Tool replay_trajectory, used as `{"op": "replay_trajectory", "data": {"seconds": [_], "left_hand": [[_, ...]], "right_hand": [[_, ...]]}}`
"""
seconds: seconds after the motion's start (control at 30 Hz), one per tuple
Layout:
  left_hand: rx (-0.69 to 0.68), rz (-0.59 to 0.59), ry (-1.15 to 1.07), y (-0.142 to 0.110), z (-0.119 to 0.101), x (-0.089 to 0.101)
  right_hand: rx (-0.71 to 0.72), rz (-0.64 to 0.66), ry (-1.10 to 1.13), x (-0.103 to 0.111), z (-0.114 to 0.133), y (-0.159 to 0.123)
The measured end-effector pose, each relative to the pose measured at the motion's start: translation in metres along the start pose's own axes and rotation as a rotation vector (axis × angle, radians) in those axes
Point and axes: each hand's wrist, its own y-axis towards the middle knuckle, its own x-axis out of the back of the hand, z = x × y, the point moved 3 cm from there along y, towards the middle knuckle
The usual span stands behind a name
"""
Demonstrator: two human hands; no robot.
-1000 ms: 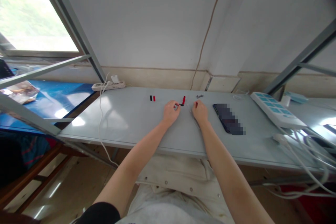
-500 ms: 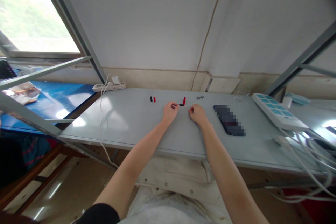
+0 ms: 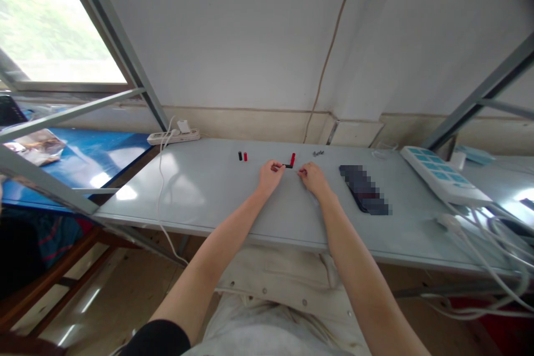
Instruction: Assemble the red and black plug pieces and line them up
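Both my hands rest on the grey table [image 3: 200,189] near its far edge. My left hand [image 3: 270,176] is curled, its fingertips pinched on the end of a small black and red part [image 3: 290,163] that lies just ahead of it. My right hand [image 3: 312,178] is also curled, fingers pinched together a little right of that part; what they hold is too small to make out. A black piece and a red piece [image 3: 242,156] lie side by side further left. Several small dark screws [image 3: 318,153] sit ahead of my right hand.
A dark phone [image 3: 365,189] lies right of my right hand. A white and blue power strip [image 3: 444,181] with white cables [image 3: 479,239] fills the right end. Another white power strip [image 3: 173,136] sits at the back left corner, its cord hanging over the front edge. Metal frame bars slant on both sides.
My right hand has slid left, closer to the black and red part. My left hand has stayed on that part with little movement.
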Motion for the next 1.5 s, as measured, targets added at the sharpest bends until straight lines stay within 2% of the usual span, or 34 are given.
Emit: {"op": "replay_trajectory", "data": {"seconds": [0.1,0.2,0.3,0.37,0.47,0.57,0.63,0.77,1.03,1.23,1.5], "left_hand": [[0.022,-0.013,-0.025,0.000,0.000,0.001],[0.055,-0.040,-0.081,0.001,-0.001,0.003],[0.097,-0.046,-0.183,0.002,0.000,0.002],[0.117,-0.025,-0.270,0.002,0.000,0.000],[0.133,0.020,-0.374,0.002,-0.001,-0.001],[0.154,0.047,-0.422,0.001,-0.003,-0.001],[0.177,0.059,-0.442,0.000,-0.006,0.000],[0.214,0.038,-0.484,-0.001,-0.009,0.003],[0.196,0.053,-0.527,0.001,-0.008,0.004],[0.160,0.007,-0.463,0.002,-0.007,0.004],[0.186,-0.003,-0.448,0.000,-0.011,0.007]], "right_hand": [[0.022,-0.002,0.075,0.002,0.001,0.000],[-0.009,-0.119,0.240,0.011,0.002,-0.001],[-0.126,-0.286,0.544,0.023,0.003,-0.002],[-0.206,-0.330,0.819,0.027,0.005,-0.003],[-0.255,-0.281,1.189,0.028,0.010,-0.002],[-0.237,-0.189,1.347,0.025,0.014,-0.002],[-0.225,-0.157,1.372,0.023,0.013,-0.002],[-0.239,-0.175,1.366,0.021,0.009,-0.001],[-0.245,-0.166,1.364,0.022,0.009,-0.001],[-0.251,-0.186,1.322,0.018,0.005,0.001],[-0.249,-0.187,1.312,0.021,0.008,-0.001]]}}
